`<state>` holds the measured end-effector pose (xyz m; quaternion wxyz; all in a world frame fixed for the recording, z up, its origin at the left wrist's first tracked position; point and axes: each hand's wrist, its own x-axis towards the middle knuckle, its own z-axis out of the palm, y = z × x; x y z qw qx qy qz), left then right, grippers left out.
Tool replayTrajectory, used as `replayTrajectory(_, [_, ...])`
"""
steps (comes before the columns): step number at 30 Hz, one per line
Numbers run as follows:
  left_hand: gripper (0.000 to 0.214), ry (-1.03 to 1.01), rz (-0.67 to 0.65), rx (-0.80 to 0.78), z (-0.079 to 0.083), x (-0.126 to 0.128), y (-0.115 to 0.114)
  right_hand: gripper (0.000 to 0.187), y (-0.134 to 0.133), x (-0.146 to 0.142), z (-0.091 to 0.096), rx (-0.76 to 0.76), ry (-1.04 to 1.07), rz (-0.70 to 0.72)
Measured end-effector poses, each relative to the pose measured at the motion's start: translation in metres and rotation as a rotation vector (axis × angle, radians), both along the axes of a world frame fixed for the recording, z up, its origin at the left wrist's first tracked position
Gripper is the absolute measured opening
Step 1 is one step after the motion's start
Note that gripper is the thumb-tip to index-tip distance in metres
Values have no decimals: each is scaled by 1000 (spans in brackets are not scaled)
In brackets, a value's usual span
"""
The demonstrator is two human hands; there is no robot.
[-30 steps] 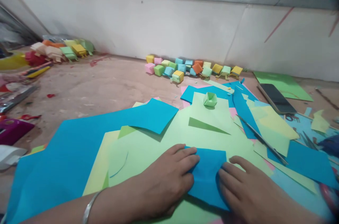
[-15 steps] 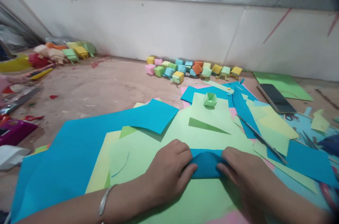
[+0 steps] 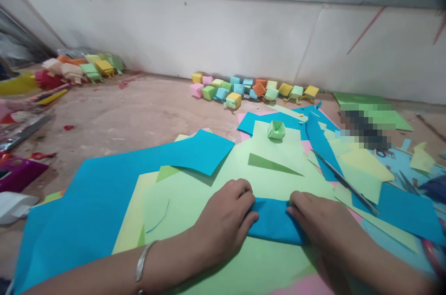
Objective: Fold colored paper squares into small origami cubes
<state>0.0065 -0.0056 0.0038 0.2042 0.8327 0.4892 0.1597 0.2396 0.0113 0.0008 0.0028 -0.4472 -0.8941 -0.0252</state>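
Observation:
A folded strip of blue paper lies at the front centre, over light green sheets. My left hand grips its left end, thumb toward the strip's middle. At the other end my right hand is closed on the paper, fingertips along the top edge. Both ends of the strip are hidden by my fingers. Beyond my hands, a small open green paper box sits on the green paper. A dark green paper triangle lies between box and strip.
Large blue sheets spread to the left. Several small coloured paper cubes stand along the wall, with more folded pieces at far left. A slim metal tool lies right of my hands among paper scraps. A purple object is at left.
The blue strip's raised, bulging middle now lies flatter. My right hand has shifted slightly, and the strip's lower edge now slants down toward it.

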Motion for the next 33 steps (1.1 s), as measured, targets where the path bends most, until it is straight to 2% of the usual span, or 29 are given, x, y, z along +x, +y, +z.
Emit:
replayTrajectory(5, [22,88,34,18,-1,-1,1,25,3,0,0,36,9,23])
replayTrajectory(9, [19,172,41,5,-1,-2,1,23,4,1,-1,46,17,32])
replayTrajectory(14, [17,181,27,10,-1,-4,1,28,4,-1,-2,180,122,140])
replayTrajectory(16, [16,166,18,12,-1,-5,1,24,5,-4,-1,185,201,184])
replayTrajectory(18, [16,157,12,11,-1,-5,1,8,7,-6,-1,138,247,189])
replayTrajectory(19, [16,157,9,11,0,-5,1,6,8,-7,-1,102,252,173])
replayTrajectory(21, [15,161,4,13,0,-5,1,26,9,-7,-1,17,239,110])
replayTrajectory(22, [14,163,4,10,1,-5,1,29,10,-7,-2,-29,232,72])
replayTrajectory(26, [9,155,8,-50,3,-6,1,20,14,-5,2,-209,262,-15])
replayTrajectory(30, [16,105,12,-77,6,-8,0,18,12,-4,7,-297,314,32])
replayTrajectory(33, [25,44,21,-46,8,-9,1,15,9,-4,9,-264,372,95])
